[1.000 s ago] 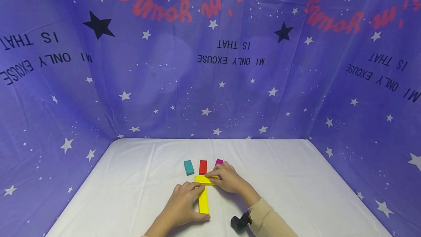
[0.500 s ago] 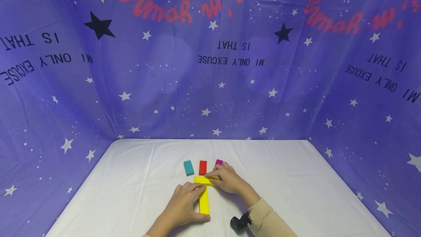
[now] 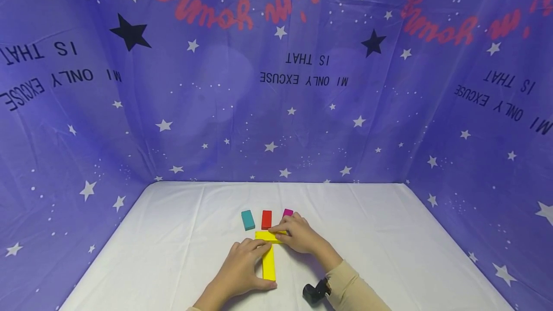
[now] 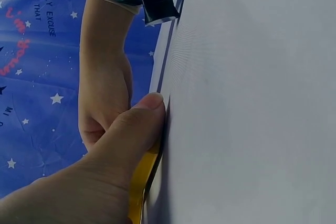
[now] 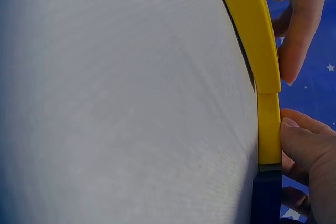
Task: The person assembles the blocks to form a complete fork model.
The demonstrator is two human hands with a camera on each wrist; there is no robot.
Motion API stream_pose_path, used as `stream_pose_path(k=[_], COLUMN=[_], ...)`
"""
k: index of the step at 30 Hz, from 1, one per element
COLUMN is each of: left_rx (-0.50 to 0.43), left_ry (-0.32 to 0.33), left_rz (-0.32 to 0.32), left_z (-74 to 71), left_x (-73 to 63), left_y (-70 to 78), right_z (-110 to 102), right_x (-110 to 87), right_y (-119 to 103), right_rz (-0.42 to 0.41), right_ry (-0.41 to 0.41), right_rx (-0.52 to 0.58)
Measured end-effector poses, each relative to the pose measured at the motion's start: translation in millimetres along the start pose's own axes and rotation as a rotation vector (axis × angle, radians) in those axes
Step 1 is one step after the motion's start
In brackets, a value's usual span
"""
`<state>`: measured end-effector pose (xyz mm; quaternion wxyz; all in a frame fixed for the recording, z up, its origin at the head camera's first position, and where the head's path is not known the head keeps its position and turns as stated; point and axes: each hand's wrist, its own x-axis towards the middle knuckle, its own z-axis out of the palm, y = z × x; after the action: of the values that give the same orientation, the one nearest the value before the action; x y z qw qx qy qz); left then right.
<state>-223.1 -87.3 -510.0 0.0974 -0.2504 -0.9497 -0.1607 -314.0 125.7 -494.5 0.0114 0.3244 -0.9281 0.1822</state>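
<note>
Two yellow blocks make a T on the white cloth. My left hand (image 3: 240, 268) grips the lengthwise yellow block (image 3: 269, 264) by its ends, thumb at the near end and index finger at the far end. Beyond it lies the crosswise yellow block (image 3: 262, 235), its right part covered by my right hand (image 3: 299, 233). The right thumb and index finger pinch this crosswise block. In the right wrist view, the long block (image 5: 247, 24) meets the crosswise block (image 5: 269, 129), and a dark blue block (image 5: 266, 198) adjoins the latter's end.
A teal block (image 3: 248, 220) and a red block (image 3: 266, 220) lie just beyond the yellow ones. A magenta block (image 3: 287, 212) is partly hidden behind the right hand. A black wrist camera (image 3: 315, 293) sits at the right sleeve. Starry purple cloth (image 3: 268, 109) surrounds the table (image 3: 367, 234).
The lengthwise yellow block has shifted very slightly to the right, together with the left fingertips. The right hand and the other blocks stay where they were.
</note>
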Motion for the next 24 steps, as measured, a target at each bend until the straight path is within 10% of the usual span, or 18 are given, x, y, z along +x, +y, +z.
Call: stream_pose_path(k=[24], left_rx=[-0.002], left_ry=[-0.033], left_rz=[-0.006], left_z=[1.5], left_x=[0.7], left_y=[1.7], right_z=[0.6], right_x=[0.4], right_y=[1.7], right_rz=[0.002], right_ry=[-0.012], right_rx=[0.017])
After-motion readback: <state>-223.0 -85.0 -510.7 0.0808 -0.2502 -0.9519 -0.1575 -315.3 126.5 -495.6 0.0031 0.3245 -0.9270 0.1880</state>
